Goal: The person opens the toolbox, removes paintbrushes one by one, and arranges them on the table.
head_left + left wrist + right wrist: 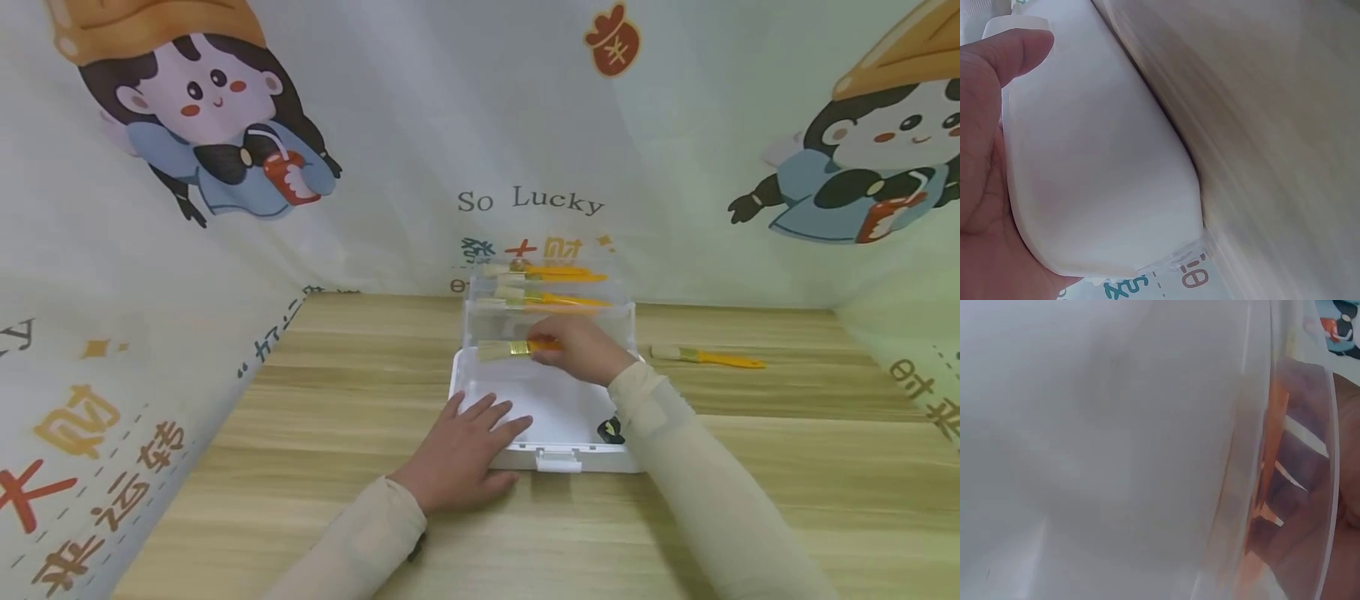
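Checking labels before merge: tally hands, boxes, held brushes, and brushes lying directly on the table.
Hands: 2 (left hand, right hand)
White box: 1
Held brush: 1
Loose brush on the table: 1
Total: 5

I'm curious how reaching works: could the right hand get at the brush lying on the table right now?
Probably yes: the loose brush lies on the table beside the box, nothing over it, though the right hand holds another brush, which may need setting down first.
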{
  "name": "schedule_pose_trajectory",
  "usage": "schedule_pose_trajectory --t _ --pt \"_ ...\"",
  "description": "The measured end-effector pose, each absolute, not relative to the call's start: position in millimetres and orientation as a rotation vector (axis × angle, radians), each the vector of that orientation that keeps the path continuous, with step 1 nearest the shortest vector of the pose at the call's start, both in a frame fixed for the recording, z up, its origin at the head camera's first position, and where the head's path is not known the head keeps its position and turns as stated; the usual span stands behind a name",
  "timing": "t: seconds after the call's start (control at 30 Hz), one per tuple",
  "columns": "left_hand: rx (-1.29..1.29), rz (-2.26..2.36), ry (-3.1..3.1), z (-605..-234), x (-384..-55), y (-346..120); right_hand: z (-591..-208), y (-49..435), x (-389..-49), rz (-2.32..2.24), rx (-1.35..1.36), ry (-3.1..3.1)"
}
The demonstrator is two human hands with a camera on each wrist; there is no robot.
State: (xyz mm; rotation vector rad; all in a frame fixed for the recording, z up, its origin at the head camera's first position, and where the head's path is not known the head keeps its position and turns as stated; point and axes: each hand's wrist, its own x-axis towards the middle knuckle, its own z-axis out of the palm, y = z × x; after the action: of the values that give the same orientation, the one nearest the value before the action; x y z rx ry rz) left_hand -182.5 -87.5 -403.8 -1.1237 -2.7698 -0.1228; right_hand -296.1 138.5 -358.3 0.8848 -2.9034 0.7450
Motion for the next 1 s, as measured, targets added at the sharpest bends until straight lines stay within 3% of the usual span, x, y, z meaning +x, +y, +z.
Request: schedule_pose_trajectory --t 0.6,1.0 --pt "-1.104 -0.117 -2.796 -399 -181 -86 -309 189 -263 0.846 0.785 -2.752" --pt "-1.106 -0.099 -2.777 -402 -180 -85 -318 258 -241 0.709 0.556 -2.767"
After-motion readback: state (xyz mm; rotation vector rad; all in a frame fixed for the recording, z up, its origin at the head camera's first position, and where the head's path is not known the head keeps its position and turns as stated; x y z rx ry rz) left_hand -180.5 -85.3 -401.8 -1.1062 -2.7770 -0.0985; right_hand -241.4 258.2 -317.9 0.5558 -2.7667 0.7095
